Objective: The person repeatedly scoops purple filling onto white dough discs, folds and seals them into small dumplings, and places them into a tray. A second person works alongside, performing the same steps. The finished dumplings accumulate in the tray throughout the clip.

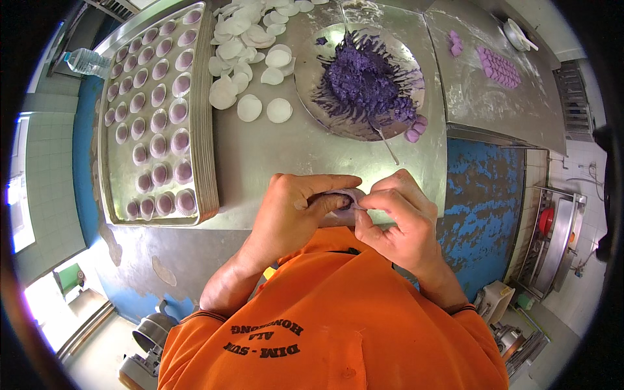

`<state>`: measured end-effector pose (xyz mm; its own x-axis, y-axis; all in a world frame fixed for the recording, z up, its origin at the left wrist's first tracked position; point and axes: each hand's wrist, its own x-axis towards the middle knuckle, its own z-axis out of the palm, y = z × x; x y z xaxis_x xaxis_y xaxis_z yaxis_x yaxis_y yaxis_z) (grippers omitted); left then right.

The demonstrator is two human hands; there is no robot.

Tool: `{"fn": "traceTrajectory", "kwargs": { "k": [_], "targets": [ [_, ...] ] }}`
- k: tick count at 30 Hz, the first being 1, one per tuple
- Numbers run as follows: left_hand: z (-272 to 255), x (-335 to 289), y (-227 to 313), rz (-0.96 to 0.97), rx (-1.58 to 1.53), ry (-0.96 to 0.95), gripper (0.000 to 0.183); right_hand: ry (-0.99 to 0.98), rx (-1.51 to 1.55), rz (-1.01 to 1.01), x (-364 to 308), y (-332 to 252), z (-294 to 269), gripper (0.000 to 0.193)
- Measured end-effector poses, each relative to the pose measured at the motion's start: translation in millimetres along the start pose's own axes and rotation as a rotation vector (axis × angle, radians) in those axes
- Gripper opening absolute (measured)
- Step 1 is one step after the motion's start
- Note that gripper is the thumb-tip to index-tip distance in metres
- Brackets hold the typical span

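Close to my body, at the front of the metal table, my left hand [286,211] cups a piece of pale purple dough [355,195] with dark purple filling inside. The thumb of that hand presses on the filling. From the other side my right hand [406,224] pinches the dough's edge between thumb and fingers. Beyond my hands a round metal plate [305,97] bears a heap of purple filling [364,75], with a thin metal handle [389,144] sticking out toward me. Several small purple dough pieces [413,133] touch the plate's right rim.
At left, a stack of metal trays [209,162] carries rows of purple buns [159,120] in paper cups. White paper discs [249,108] lie scattered beside it. A plastic bottle [88,62] stands behind. On the right table [520,107] are purple dough pieces [499,67] and a white bowl [517,36].
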<state>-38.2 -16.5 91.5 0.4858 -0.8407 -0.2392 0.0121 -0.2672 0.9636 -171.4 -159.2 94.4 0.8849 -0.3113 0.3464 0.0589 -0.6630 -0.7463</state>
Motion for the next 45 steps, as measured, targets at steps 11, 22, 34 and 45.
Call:
{"fn": "traceTrajectory", "kwargs": {
  "k": [11,22,34,45],
  "targets": [
    [-4.2,1.9,11.2,0.228,0.276,-0.112,0.038,0.003,-0.042,-0.008,2.5,0.9,-0.4,0.023],
    [7.4,8.8,-13.1,-0.069,-0.289,-0.049,0.029,0.056,-0.076,-0.087,0.1,6.5,4.9,0.025],
    [8.3,7.4,-4.4,0.072,0.076,-0.002,0.031,0.058,-0.057,0.028,2.3,6.7,7.6,0.024],
    [4.0,9.8,1.0,0.122,0.174,-0.102,0.04,-0.045,0.03,0.129,4.9,4.5,0.3,0.019]
  ]
}}
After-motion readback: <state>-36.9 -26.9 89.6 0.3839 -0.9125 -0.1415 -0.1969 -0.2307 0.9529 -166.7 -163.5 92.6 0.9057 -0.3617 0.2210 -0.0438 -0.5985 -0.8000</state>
